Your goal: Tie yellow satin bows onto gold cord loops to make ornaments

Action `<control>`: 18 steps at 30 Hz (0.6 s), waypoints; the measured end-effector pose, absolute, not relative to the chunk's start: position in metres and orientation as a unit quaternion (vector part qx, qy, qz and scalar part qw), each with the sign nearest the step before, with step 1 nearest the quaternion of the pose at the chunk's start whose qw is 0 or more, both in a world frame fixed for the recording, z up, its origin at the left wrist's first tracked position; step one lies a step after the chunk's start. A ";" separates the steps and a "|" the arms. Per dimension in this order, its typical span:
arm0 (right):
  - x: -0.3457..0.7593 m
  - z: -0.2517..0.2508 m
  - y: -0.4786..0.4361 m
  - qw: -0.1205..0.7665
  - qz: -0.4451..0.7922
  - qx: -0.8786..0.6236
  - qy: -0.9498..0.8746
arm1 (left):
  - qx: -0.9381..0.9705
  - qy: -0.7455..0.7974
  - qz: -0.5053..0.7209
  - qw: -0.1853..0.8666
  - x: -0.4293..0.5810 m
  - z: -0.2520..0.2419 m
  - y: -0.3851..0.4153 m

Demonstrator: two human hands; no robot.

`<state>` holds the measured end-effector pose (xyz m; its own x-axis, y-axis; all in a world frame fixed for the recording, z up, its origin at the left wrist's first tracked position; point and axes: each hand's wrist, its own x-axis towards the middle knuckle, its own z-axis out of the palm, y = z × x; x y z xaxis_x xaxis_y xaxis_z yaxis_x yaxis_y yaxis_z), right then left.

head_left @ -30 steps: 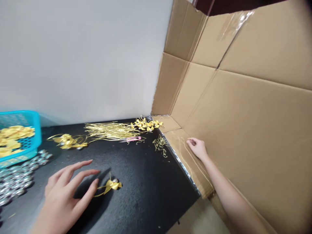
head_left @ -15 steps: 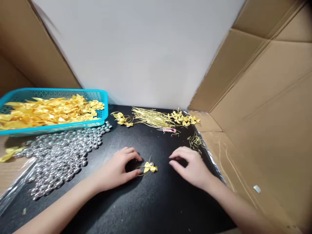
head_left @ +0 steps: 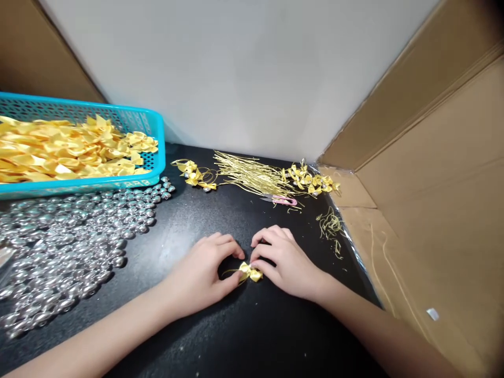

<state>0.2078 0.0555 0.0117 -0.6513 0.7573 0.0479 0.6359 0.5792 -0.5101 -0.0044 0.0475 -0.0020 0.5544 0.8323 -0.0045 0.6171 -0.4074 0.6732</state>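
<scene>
A small yellow ribbon bow (head_left: 250, 272) with a gold cord loop lies on the black tabletop (head_left: 244, 325). My left hand (head_left: 205, 273) curls round its left side, thumb and fingers pinching at the bow and cord. From the right, my right hand (head_left: 284, 262) closes in with its fingertips on the bow. Both hands rest on the table, knuckles up, nearly touching each other.
A blue basket (head_left: 129, 181) of yellow ribbon pieces stands at back left, with a spread of silver beads (head_left: 71, 247) in front. Gold cords (head_left: 248, 176), finished bows (head_left: 311, 184), (head_left: 192, 176) and pink scissors (head_left: 283, 200) lie along the back. Cardboard walls (head_left: 441, 199) rise on the right.
The view swung left to the table. My right hand came off the cardboard and over to the bow; both hands have closed on it.
</scene>
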 end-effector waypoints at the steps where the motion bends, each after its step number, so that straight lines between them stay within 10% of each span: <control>1: 0.207 0.012 0.057 0.123 0.232 -0.390 -0.883 | 0.820 0.441 0.170 0.324 -0.003 -0.002 0.048; 18: 0.211 0.019 0.073 0.229 0.226 -0.258 -0.911 | 0.721 0.383 0.307 0.489 0.006 -0.007 0.060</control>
